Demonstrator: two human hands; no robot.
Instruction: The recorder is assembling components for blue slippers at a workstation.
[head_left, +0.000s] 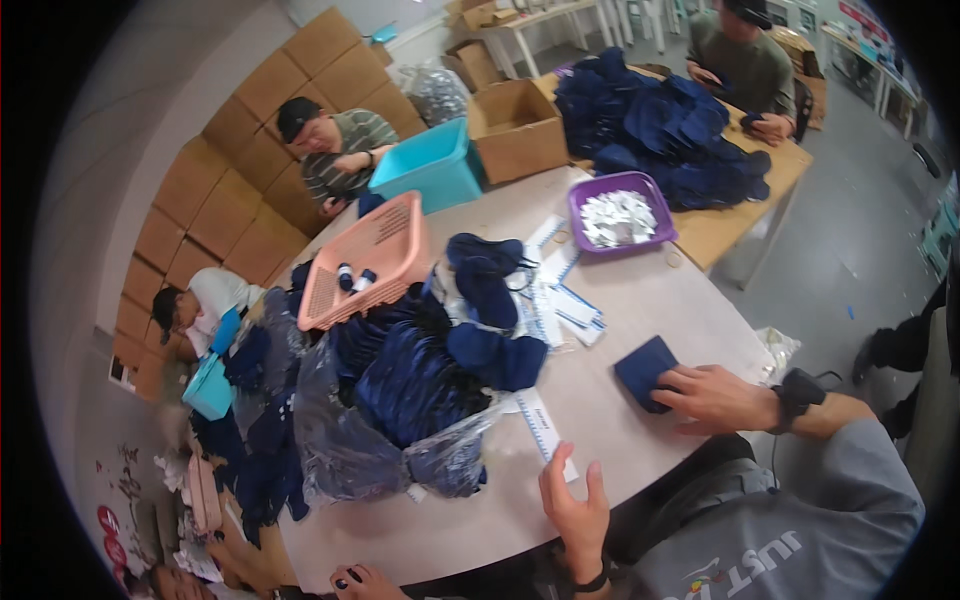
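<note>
My right hand (712, 397), with a dark band at the wrist, has its curled fingers on the near edge of a flat, dark blue, squarish fabric piece (645, 370) on the table. My left hand (576, 510) is raised near the table's front edge, thumb and fingers apart, with nothing in it. Just beyond its fingertips lies a white card strip (540, 428) with blue print. More such cards (578, 312) lie loosely farther back. Left of them, dark blue eye-mask-shaped fabric pieces (410, 370) fill an open clear plastic bag (345, 455).
A pink basket (415, 245) with small dark rolls, a turquoise bin (440, 160), a cardboard box (520, 135) and a purple tray (663, 232) of small white packets stand behind. Another person's hand (365, 582) rests at the front edge. Co-workers sit around; dark blue pieces (660, 120) cover a wooden table.
</note>
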